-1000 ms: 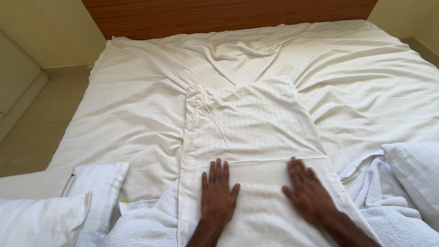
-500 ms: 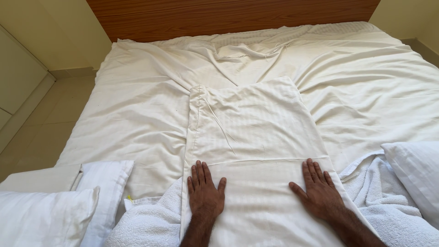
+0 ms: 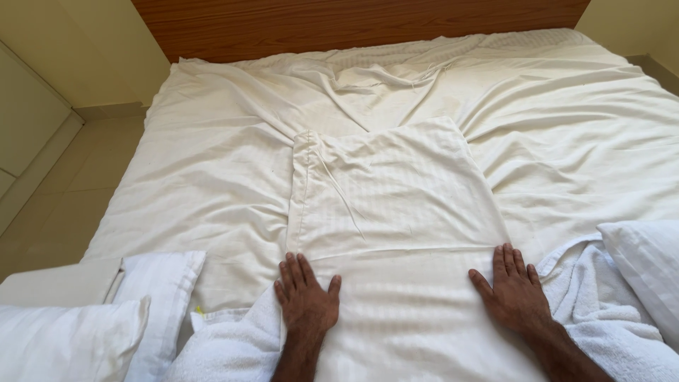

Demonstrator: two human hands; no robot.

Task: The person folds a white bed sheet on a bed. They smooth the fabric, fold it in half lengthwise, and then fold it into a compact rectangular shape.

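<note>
A white striped pillowcase (image 3: 392, 205) lies flat on the bed's wrinkled white sheet (image 3: 233, 155), its closed end towards the headboard. My left hand (image 3: 305, 297) rests flat, fingers apart, on the near left edge of the pillowcase. At its near right edge my right hand (image 3: 513, 291) presses flat too, with fingers spread. Neither hand grips anything.
White pillows (image 3: 106, 322) lie at the near left and another pillow (image 3: 647, 272) at the near right. White towels (image 3: 608, 322) are bunched beside my right wrist and by my left forearm. A wooden headboard (image 3: 353, 25) stands at the far side. Tiled floor (image 3: 56, 205) runs along the left.
Both hands have slid apart across the pillowcase, from near its middle out to its left and right edges.
</note>
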